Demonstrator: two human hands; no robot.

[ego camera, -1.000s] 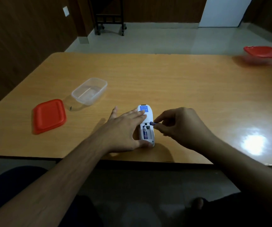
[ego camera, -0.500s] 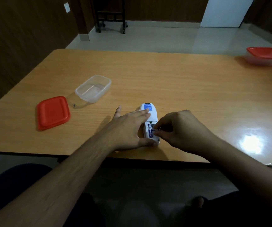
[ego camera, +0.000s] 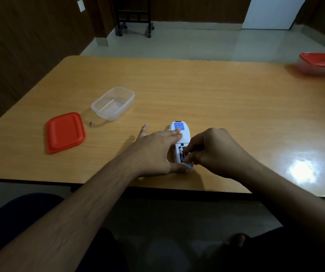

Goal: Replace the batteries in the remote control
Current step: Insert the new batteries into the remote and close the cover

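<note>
A: Where's the remote control?
B: Face down on the worktop, near the front edge, centre. White, blue label at the far end. Back cover's off, battery bay open at the near end.
A: Batteries?
B: One battery seated in the bay, bluish wrap, lying lengthwise. Can't tell if a 2nd one's in there, fingers hide that side.
A: Hands?
B: Left hand laid flat over the remote's left side, fingers spread wide, index tip on the label end, thumb at the near end. It's pinning the remote down, not curled round it. Right hand comes in from the right, fingers bunched narrow, tips down in the bay next to the battery. Whether that grip has anything pinched in it, can't tell.
A: Rest of the worktop?
B: Clear tub w/o lid, left of the remote & further back. Red lid flat just beside it, nearer the left edge. Lidded tub w/ red top at the far right corner, well apart.
</note>
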